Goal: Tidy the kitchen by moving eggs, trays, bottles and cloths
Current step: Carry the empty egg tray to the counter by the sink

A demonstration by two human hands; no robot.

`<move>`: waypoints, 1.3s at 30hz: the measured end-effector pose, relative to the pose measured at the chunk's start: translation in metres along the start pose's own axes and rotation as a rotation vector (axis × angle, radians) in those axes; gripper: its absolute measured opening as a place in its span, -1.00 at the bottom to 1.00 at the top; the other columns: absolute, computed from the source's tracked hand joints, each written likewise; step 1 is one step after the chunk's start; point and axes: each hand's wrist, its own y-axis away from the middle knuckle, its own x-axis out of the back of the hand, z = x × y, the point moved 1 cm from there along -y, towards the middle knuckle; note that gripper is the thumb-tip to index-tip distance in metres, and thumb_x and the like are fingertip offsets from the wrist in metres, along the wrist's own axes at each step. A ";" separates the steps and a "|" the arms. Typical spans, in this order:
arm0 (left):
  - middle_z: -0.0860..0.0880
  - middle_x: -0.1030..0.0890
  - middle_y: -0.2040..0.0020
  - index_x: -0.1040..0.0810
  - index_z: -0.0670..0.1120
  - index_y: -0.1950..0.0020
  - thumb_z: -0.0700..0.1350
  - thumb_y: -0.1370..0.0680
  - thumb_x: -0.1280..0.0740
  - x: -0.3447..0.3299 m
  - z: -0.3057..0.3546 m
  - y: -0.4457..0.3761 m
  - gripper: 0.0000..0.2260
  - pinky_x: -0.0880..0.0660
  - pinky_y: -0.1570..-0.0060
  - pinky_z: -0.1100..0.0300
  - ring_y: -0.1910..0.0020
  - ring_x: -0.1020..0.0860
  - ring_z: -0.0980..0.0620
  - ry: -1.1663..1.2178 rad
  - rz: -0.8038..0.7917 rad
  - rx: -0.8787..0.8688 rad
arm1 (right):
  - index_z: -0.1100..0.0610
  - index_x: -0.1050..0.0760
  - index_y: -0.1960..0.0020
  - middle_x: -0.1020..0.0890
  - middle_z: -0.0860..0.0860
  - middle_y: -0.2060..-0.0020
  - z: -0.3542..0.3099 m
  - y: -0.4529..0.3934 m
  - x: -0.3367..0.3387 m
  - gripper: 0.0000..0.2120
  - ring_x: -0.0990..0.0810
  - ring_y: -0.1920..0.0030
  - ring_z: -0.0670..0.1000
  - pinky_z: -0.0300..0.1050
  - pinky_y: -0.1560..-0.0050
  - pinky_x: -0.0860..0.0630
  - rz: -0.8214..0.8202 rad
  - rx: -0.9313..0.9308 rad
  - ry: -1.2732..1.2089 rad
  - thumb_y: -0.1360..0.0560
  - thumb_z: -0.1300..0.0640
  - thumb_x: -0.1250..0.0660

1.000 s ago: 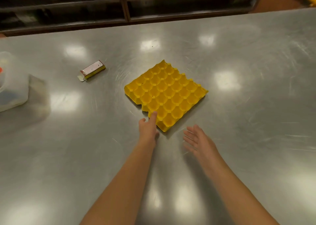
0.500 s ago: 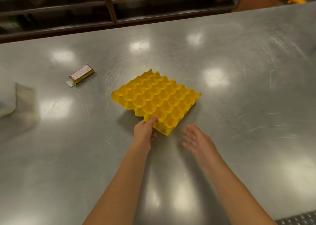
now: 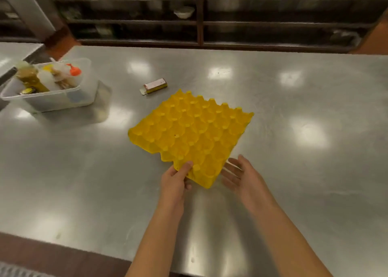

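Because pinched at its near corner by left hand [image 3: 175,179], egg tray [image 3: 190,133] tilted off tabletop [image 3: 304,171]; right hand [image 3: 241,177] spread, empty, just beside. Presumably poised for support.

Commercial kitchen. A broad stainless-steel worktable [image 3: 294,171] fills the view. Beyond its far edge run dark open shelves [image 3: 201,24] holding a bowl [image 3: 184,12]. At the table's far left stands a clear tub [image 3: 52,100] of sauce bottles [image 3: 47,77]; near the table's middle lies a yellow egg tray [image 3: 189,133].
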 end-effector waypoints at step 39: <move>-0.16 -0.66 -0.23 -0.49 -0.16 -0.38 -0.17 -0.45 -0.39 0.413 0.002 0.297 -0.52 -0.66 0.14 0.06 -0.11 -0.68 -0.11 0.572 0.602 -0.460 | 0.12 -0.44 -0.35 -0.66 0.15 -0.18 0.272 0.229 -0.267 -0.42 -0.66 -0.16 0.17 0.14 -0.04 -0.64 -1.002 -0.308 0.383 -0.37 0.02 -0.46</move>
